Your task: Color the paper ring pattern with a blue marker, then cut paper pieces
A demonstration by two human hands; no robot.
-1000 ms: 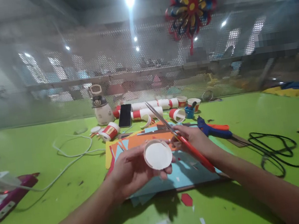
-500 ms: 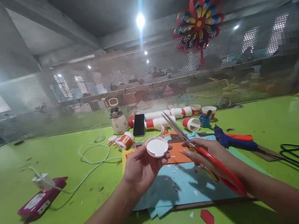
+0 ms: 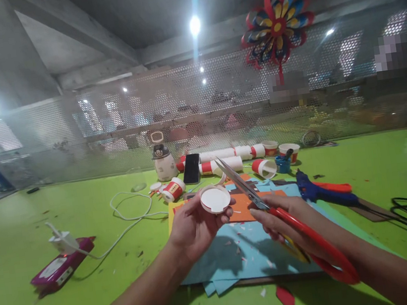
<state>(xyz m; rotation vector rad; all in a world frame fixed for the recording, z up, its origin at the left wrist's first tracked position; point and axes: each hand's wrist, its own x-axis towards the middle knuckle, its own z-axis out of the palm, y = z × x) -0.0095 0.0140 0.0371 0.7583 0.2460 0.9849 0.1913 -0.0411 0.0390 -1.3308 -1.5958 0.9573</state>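
Note:
Between the thumb and fingers of my left hand (image 3: 194, 228) is a round white paper cup bottom (image 3: 215, 199) with a low rim, its hollow side facing me. My right hand (image 3: 283, 217) grips a pair of scissors (image 3: 243, 182) with red handles; the blades point up and left, close together, apart from the cup bottom. Something yellow shows under the right hand, partly hidden. Beneath both hands lie blue paper sheets (image 3: 218, 265) strewn with small scraps, and an orange sheet (image 3: 243, 212).
Behind the hands are a phone (image 3: 191, 169), a bottle (image 3: 164, 163), red-and-white paper cups (image 3: 173, 190) and a row of joined cups (image 3: 224, 166). A blue glue gun (image 3: 325, 192) lies right. A purple power strip (image 3: 63, 266) with a white cable lies left. A paper flower (image 3: 277, 26) hangs above.
The view has shifted slightly, moving the background. The scissors have tilted a little, their handles now lower and farther right. The left hand keeps the cup bottom, turned slightly.

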